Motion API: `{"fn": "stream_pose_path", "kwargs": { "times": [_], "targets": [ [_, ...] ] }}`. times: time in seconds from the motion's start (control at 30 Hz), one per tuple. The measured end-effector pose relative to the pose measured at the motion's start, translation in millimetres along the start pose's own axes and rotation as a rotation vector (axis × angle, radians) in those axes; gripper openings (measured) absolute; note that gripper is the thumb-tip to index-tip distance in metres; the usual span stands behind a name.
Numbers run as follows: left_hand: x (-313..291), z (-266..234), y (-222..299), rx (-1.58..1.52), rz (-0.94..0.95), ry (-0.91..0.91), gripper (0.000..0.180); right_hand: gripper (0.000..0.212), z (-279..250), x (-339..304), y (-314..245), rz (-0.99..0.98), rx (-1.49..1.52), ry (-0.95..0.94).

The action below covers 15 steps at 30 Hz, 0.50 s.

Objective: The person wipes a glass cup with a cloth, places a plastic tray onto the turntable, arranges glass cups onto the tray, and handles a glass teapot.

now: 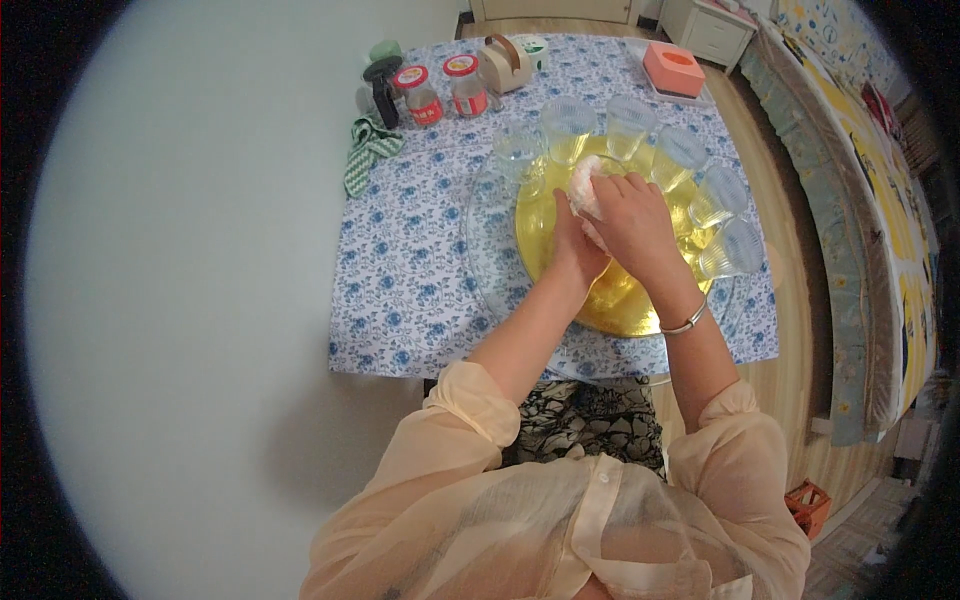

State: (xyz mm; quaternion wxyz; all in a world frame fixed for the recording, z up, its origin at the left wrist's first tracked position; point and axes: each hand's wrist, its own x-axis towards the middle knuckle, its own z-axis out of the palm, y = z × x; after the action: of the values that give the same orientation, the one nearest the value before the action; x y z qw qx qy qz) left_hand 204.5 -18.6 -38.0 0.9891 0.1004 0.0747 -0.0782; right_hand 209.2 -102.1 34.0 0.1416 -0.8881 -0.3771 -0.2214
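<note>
While both forearms reach forward from the lower edge, the hands meet over the middle of a golden round tray on the bench. Right hand: palm down, fingers curled, clenched over a wad of white cloth; a silver bangle sits at the wrist. Left hand: tucked under and partly behind the right, its fingers mostly hidden, pressed against the same cloth from the near side; I take it as gripping, though the fingertips cannot be seen. Cloth sits at the tray's far half, just beside the glasses. Sleeves of a pale peach blouse are pushed to the elbows.

An arc of clear drinking glasses rings the tray's far and right rim, all upright. Tray rests on a larger clear glass turntable, over a blue flowered tablecloth. Far left corner: two red-lidded jars, a black bottle, a green checked cloth. Far edge: a beige tape dispenser and an orange box.
</note>
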Motion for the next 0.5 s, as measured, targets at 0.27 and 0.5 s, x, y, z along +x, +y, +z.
{"fn": "stream_pose_path", "kwargs": {
  "times": [0.27, 0.5],
  "targets": [
    [-6.8, 4.3, 2.8, -0.035, -0.004, 0.136, 0.061, 0.034, 1.6, 0.2, 2.0, 0.060, 0.209, 0.064],
    [-6.3, 3.3, 2.8, -0.045, 0.041, 0.201, 0.060, 0.035, 4.7, 4.8, 1.9, 0.012, 0.238, 0.123]
  ]
}}
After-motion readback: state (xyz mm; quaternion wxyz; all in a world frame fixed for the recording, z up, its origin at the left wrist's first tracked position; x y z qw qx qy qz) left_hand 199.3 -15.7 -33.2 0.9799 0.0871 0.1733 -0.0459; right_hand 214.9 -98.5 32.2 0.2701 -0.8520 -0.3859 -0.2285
